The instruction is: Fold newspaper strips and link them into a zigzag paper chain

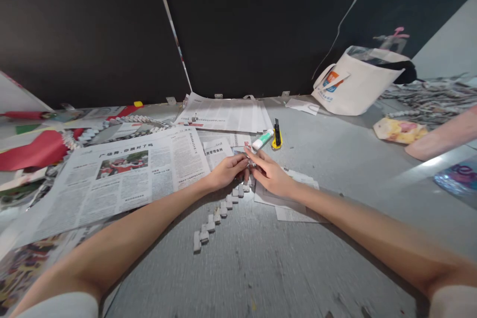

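A zigzag chain of folded newspaper pieces runs diagonally over the grey table, its upper end at my fingers. My left hand is closed on that end, with thumb and forefinger pinched together. Close against it, my right hand also pinches the chain's end from the other side. The fingers partly hide the piece between them. Just beyond my right hand lie a green and white glue stick and a yellow and black cutter.
Newspaper sheets cover the left side, beside red paper and another folded chain. Stacked sheets lie near the dark wall. Small sheets lie under my right forearm. A white bag stands at the back right.
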The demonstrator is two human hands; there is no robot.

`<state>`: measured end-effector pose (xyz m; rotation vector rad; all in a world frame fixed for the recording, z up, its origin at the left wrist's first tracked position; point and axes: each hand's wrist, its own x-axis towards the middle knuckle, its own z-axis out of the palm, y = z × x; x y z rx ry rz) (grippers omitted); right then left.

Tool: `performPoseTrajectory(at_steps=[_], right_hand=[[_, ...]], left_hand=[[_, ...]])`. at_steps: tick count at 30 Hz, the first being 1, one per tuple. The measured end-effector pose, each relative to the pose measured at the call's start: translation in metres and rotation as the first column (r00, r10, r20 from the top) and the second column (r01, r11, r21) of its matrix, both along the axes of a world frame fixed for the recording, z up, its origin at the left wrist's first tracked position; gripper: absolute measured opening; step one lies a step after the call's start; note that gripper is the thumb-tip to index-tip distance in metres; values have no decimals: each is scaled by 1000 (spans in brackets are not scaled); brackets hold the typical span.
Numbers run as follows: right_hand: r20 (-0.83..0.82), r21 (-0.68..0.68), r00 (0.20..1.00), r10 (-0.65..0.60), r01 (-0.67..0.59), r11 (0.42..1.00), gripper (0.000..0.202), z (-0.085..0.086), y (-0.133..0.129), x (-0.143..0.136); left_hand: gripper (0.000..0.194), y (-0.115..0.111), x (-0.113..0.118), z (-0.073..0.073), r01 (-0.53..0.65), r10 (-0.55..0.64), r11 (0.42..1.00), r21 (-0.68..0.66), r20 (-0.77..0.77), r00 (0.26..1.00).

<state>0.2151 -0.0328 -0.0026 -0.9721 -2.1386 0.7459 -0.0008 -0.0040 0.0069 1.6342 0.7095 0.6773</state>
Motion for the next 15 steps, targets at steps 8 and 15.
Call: performPoseTrajectory(at_steps=[8,15], right_hand=[[24,21,1000,19,-19,1000,72,1,-1,0],[-225,-198,973,-61,16,980,44,1,1,0]], left_hand=[[34,-2,0,0,-40,40,999,4,-65,997],[30,-3,1,5,-61,61,998,-6,-61,996]])
